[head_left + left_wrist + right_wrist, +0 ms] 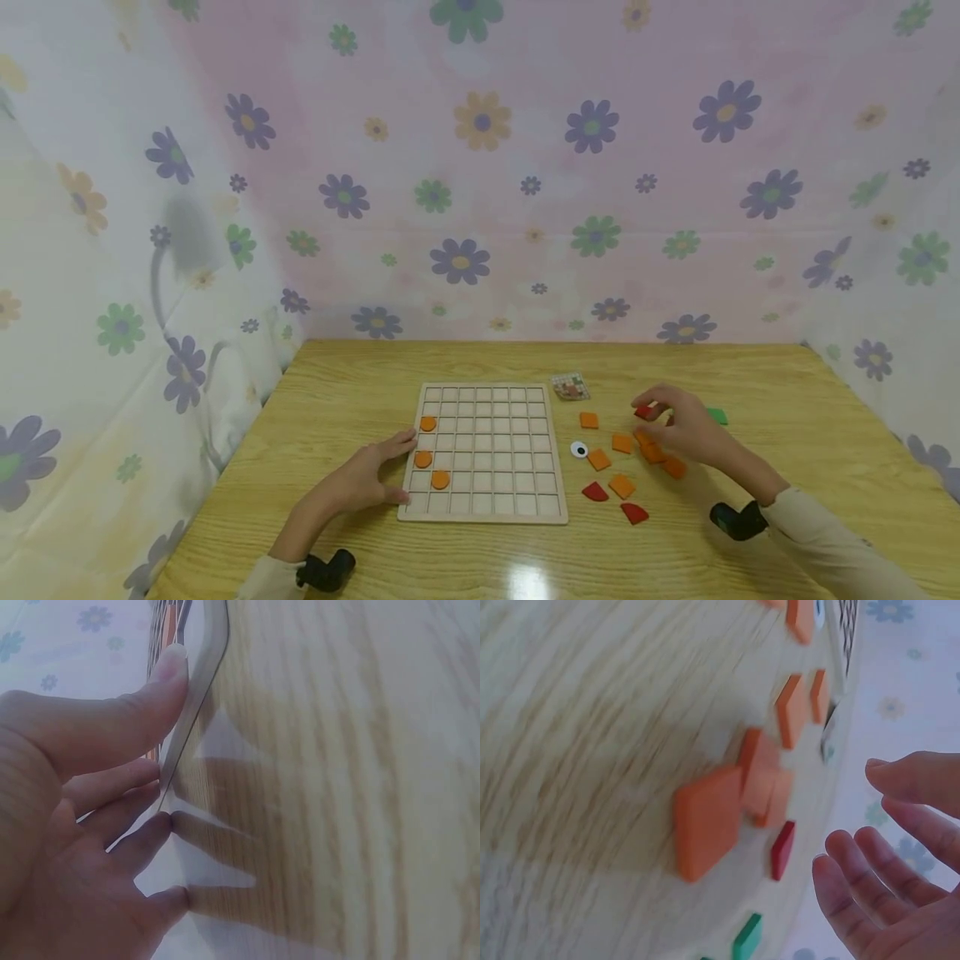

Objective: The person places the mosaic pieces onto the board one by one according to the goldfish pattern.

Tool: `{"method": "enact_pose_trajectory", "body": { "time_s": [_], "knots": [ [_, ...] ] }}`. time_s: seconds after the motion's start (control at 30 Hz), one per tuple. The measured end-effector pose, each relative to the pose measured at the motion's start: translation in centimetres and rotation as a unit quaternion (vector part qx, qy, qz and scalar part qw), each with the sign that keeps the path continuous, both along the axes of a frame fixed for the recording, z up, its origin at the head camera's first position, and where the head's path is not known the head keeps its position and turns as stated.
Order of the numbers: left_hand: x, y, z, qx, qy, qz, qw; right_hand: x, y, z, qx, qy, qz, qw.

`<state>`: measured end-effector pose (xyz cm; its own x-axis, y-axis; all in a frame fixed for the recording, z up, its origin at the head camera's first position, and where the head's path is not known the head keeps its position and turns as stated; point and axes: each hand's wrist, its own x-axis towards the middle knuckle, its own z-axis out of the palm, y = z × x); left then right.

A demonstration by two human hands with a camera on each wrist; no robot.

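A pale wooden grid board (482, 521) lies on the table, with three round orange pieces (440, 480) in cells at its left side. My left hand (363, 477) rests along the board's left edge, fingers and thumb spread; in the left wrist view the thumb (161, 682) touches the rim. Over the loose pieces on the right hovers my right hand (686, 427). Its fingers are apart and gently bent, with nothing between them in the right wrist view. Beneath it are a red piece (783, 851) and several orange square pieces (709, 823), some overlapping.
Between board and right hand lie more orange squares (622, 486), two red quarter-round pieces (634, 512) and a white eye disc (579, 450). A small patterned picture item (571, 387) sits behind them. A green piece (717, 416) lies beyond the right hand. Flowered cloth (525, 208) surrounds the table.
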<state>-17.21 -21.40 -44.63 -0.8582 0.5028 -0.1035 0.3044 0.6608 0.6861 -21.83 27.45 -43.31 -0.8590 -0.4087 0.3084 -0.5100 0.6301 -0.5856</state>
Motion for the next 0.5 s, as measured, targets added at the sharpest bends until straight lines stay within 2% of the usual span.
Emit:
{"method": "enact_pose_trajectory", "body": {
  "time_s": [0.3, 0.5],
  "knots": [
    [0.1, -0.1, 0.0, 0.005, -0.008, -0.001, 1.0000, -1.1, 1.4, -1.3, -0.004, -0.035, -0.027, 0.9990],
    [0.0, -0.1, 0.0, 0.006, -0.007, 0.001, 1.0000, -2.1, 1.6, -2.2, 0.015, -0.059, -0.055, 0.9966]
  ]
}}
